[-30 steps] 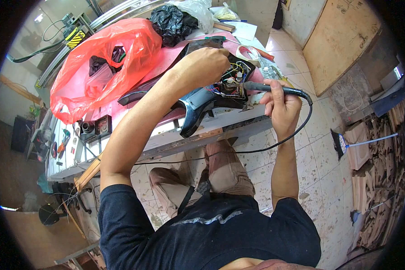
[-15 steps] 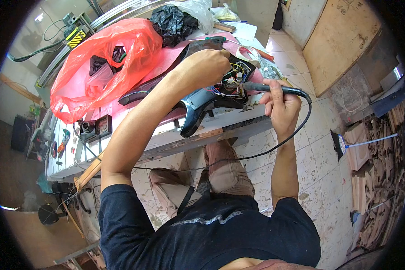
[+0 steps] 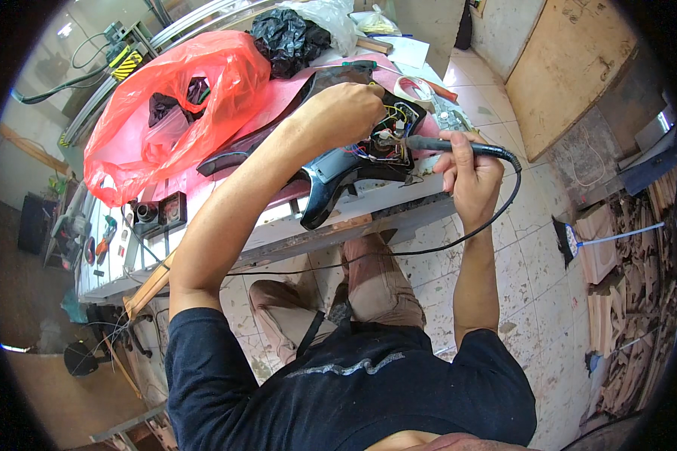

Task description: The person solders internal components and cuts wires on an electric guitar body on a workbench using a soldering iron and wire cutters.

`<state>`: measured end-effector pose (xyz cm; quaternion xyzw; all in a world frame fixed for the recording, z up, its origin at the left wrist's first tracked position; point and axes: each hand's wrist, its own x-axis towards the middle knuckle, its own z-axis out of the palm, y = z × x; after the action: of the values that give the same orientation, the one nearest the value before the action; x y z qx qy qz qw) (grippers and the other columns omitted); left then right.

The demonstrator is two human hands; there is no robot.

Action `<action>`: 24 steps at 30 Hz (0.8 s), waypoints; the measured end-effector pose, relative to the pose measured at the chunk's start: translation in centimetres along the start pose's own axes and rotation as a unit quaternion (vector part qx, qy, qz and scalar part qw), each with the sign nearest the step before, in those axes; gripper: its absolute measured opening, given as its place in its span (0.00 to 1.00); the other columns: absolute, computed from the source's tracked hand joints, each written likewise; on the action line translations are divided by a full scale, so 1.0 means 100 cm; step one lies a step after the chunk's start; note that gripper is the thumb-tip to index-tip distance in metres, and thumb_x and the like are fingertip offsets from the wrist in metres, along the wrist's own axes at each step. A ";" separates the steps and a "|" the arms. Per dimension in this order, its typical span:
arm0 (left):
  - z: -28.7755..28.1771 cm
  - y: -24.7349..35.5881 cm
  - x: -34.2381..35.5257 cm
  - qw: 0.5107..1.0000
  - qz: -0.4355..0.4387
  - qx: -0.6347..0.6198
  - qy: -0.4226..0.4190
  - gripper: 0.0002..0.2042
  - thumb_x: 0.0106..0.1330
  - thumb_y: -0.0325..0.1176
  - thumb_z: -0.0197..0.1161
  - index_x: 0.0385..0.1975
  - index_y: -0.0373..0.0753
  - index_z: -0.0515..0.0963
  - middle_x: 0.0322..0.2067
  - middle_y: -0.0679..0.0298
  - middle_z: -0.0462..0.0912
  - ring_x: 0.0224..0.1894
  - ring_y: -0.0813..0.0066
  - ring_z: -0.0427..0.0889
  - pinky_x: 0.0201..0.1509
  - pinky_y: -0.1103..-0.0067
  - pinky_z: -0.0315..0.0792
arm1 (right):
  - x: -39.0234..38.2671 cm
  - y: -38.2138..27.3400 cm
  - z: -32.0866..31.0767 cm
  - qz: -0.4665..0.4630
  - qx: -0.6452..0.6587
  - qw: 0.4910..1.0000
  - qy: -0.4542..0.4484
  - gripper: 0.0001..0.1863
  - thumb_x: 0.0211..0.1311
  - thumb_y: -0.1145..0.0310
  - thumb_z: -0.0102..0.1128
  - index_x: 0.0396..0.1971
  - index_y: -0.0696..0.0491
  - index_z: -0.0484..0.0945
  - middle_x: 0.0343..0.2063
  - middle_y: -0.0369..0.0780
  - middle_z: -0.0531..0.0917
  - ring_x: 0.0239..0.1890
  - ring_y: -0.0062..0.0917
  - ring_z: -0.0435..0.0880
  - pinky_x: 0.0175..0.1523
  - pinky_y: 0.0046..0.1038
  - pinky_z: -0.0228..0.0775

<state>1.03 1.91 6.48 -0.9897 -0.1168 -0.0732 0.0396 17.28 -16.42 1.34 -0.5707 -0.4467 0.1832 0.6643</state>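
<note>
A dark, glossy electric guitar body [image 3: 329, 174] lies on the bench, its open cavity crowded with wires and small parts [image 3: 390, 140]. My right hand [image 3: 470, 174] grips a soldering iron [image 3: 453, 146] like a pen, its tip pointing left into the cavity. A black cord runs from the iron's back end, down past my right wrist and off to the left. Over the cavity's left edge rests my left hand [image 3: 344, 113], knuckles up and fingers curled. Those fingertips, and whatever they hold, are hidden behind the hand.
Pink sheeting [image 3: 282, 98] covers part of the white bench. A red plastic bag [image 3: 226, 68] and a black bag [image 3: 289, 41] lie at the back left. Behind the cavity are a tape roll [image 3: 414, 89] and a screwdriver [image 3: 361, 65]. Carved wood pieces [image 3: 624, 301] are piled at right.
Both hands stay almost where they were, with the soldering iron still at the cavity. The iron's cord hangs a little higher below the bench edge.
</note>
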 end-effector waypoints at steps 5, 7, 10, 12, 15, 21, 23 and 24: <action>-0.002 0.003 -0.001 0.999 0.018 0.003 0.032 0.08 0.57 0.27 0.60 0.30 0.34 0.86 0.37 0.51 0.84 0.41 0.54 0.86 0.49 0.64 0.79 | 0.000 -0.001 0.000 0.001 -0.010 1.000 0.003 0.17 0.77 0.59 0.57 0.39 0.60 0.84 0.18 0.35 0.81 0.15 0.10 0.71 0.20 0.16 0.60; -0.002 0.002 -0.001 1.000 0.013 -0.004 0.027 0.06 0.56 0.27 0.64 0.30 0.33 0.84 0.37 0.52 0.81 0.41 0.53 0.85 0.50 0.63 0.78 | 0.000 -0.001 0.000 -0.001 -0.009 1.000 -0.001 0.17 0.77 0.59 0.57 0.38 0.60 0.84 0.18 0.35 0.81 0.15 0.10 0.71 0.21 0.17 0.60; -0.001 0.000 -0.001 1.000 0.006 -0.012 0.020 0.06 0.56 0.27 0.67 0.30 0.32 0.82 0.37 0.53 0.79 0.42 0.52 0.83 0.51 0.62 0.77 | 0.000 -0.002 0.001 -0.002 -0.006 1.000 -0.003 0.17 0.77 0.60 0.57 0.38 0.60 0.84 0.18 0.35 0.81 0.15 0.10 0.71 0.20 0.16 0.60; 0.000 0.000 -0.001 1.000 0.005 -0.013 0.017 0.06 0.55 0.27 0.67 0.30 0.32 0.82 0.38 0.53 0.79 0.43 0.52 0.83 0.51 0.62 0.77 | 0.000 -0.001 0.000 -0.002 -0.008 1.000 -0.001 0.17 0.77 0.60 0.57 0.38 0.60 0.84 0.18 0.35 0.81 0.14 0.10 0.71 0.20 0.16 0.60; 0.002 -0.001 -0.001 1.000 0.020 -0.004 0.023 0.07 0.55 0.28 0.67 0.31 0.33 0.83 0.38 0.53 0.79 0.43 0.52 0.83 0.51 0.62 0.77 | 0.000 0.000 0.001 -0.001 -0.005 1.000 -0.001 0.17 0.77 0.60 0.57 0.38 0.60 0.84 0.17 0.35 0.81 0.14 0.10 0.71 0.20 0.16 0.59; 0.001 0.001 0.001 1.000 -0.001 -0.008 0.003 0.07 0.54 0.28 0.68 0.31 0.33 0.83 0.38 0.53 0.80 0.43 0.53 0.84 0.51 0.62 0.77 | 0.001 0.001 -0.001 -0.001 -0.001 1.000 -0.001 0.16 0.77 0.60 0.57 0.38 0.59 0.84 0.18 0.35 0.81 0.14 0.10 0.71 0.20 0.16 0.59; 0.000 0.002 0.001 1.000 0.000 -0.016 0.005 0.07 0.54 0.28 0.68 0.31 0.34 0.83 0.38 0.54 0.80 0.42 0.53 0.84 0.51 0.63 0.77 | 0.001 0.001 -0.001 0.000 0.002 1.000 -0.001 0.16 0.77 0.60 0.58 0.38 0.59 0.84 0.18 0.35 0.81 0.14 0.10 0.71 0.20 0.16 0.59; 0.000 0.002 0.001 1.000 0.001 -0.017 0.005 0.07 0.54 0.28 0.68 0.31 0.34 0.83 0.38 0.54 0.80 0.42 0.53 0.84 0.51 0.63 0.77 | 0.002 0.001 0.000 0.000 0.005 1.000 -0.001 0.16 0.77 0.60 0.57 0.38 0.59 0.84 0.18 0.35 0.81 0.14 0.10 0.71 0.20 0.16 0.59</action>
<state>1.18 1.74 6.47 -0.9899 -0.1145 -0.0799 0.0238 17.44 -16.29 1.30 -0.5677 -0.4460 0.1857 0.6666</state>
